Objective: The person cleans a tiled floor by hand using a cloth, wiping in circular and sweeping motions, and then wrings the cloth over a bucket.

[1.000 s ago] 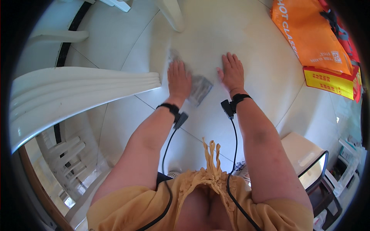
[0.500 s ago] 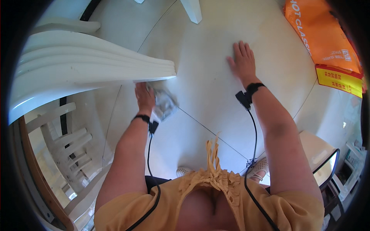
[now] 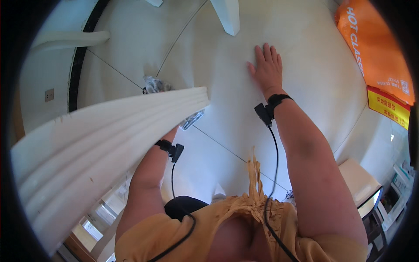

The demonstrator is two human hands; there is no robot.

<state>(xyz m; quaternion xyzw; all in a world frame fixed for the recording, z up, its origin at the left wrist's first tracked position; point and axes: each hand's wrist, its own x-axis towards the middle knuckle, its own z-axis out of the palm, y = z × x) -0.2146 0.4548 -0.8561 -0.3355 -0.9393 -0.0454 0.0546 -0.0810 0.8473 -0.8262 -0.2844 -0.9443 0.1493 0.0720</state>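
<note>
My right hand [image 3: 267, 72] lies flat on the pale tiled floor [image 3: 235, 100], fingers spread, with nothing under it that I can see. A white furniture leg with ridged sides [image 3: 131, 118] cuts across the view and covers most of my left hand [image 3: 174, 132]; only its heel and wrist show below the leg. A crumpled grey cloth [image 3: 156, 84] sticks out past the leg's far side. Another bit of grey, shiny material shows on the near side, beside my left hand. The left fingers are hidden.
Another white leg [image 3: 228, 17] stands on the floor ahead. At the right are an orange bag [image 3: 375, 52] and a yellow and red packet [image 3: 387, 105]. A pale curved leg [image 3: 72, 39] and a black skirting strip [image 3: 80, 65] are at the far left. Black cables hang from both wrist straps.
My left hand and the grey cloth have slid farther forward, behind the white leg, which now fills more of the view. My right hand stays flat, appearing slightly farther left.
</note>
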